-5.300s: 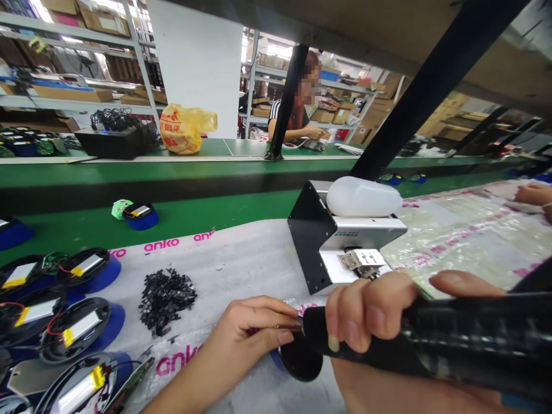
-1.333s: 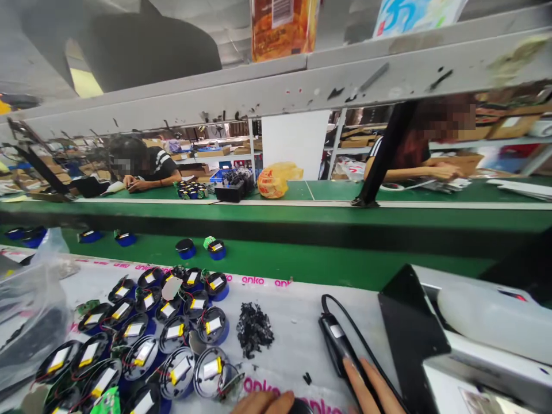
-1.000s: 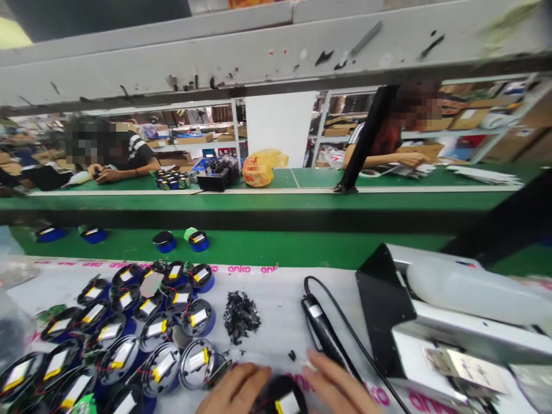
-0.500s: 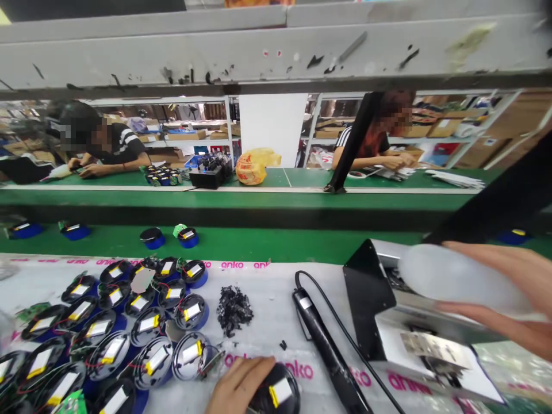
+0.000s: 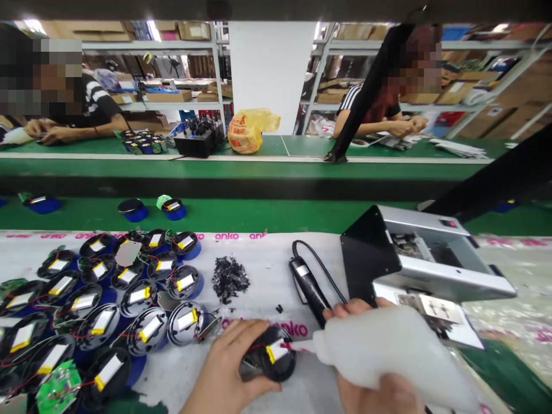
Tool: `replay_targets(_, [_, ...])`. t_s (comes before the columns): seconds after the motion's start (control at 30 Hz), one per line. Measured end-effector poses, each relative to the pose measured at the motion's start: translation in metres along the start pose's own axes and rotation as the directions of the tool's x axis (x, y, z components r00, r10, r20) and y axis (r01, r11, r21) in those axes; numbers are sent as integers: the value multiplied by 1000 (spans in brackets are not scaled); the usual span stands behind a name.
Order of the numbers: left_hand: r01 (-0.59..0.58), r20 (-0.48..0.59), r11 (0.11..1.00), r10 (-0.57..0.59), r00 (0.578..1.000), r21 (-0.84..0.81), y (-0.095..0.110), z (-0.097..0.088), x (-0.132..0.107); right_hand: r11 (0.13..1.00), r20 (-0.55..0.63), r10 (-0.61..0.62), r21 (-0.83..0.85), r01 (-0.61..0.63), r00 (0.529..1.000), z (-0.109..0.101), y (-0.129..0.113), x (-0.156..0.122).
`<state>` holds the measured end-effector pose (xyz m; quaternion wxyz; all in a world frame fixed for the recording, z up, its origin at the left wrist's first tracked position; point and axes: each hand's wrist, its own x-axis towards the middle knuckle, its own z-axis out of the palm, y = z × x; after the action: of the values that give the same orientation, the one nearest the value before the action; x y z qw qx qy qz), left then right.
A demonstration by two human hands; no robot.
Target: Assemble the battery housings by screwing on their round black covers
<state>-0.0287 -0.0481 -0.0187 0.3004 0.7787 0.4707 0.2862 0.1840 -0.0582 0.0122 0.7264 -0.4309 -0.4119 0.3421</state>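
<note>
My left hand (image 5: 224, 368) is closed around the side of a round black housing (image 5: 283, 368) on the bench. A white battery (image 5: 275, 351) with a yellow end lies inside it. Wrapped about a translucent white squeeze bottle (image 5: 383, 339), my right hand (image 5: 360, 397) tilts it leftward. The bottle's thin reddish nozzle (image 5: 299, 345) reaches the battery; whether it touches I cannot tell. To the left stand several similar blue-and-black housings (image 5: 149, 330) with batteries, wires and green circuit boards.
A black pen-like tool (image 5: 308, 287) with a cord lies beyond the bottle. Right of it stands a metal machine (image 5: 435, 247). Small black scraps (image 5: 230, 279) are heaped mid-bench. More housings (image 5: 133, 210) sit on the green belt (image 5: 241, 215). Two people work across the line.
My right hand has brought the bottle from above the machine left and down to the housing in my left hand. The camera view has tilted downward.
</note>
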Motion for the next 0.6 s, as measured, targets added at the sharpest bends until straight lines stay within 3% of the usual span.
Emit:
replay_targets(0.1, [-30,-30,999,29,999,-18,0,0,1,965,-13,90,247,-84,996,14,0,1])
replay_targets(0.27, [-78,-53,997,77,996,-6,3,-2,3,951,-142,256,215,-222,956,19,0,-2])
replay_targets(0.6, [-109,-53,994,110,993,12,3,-3,3,957,-183,234,215,-194,955,30,-7,8])
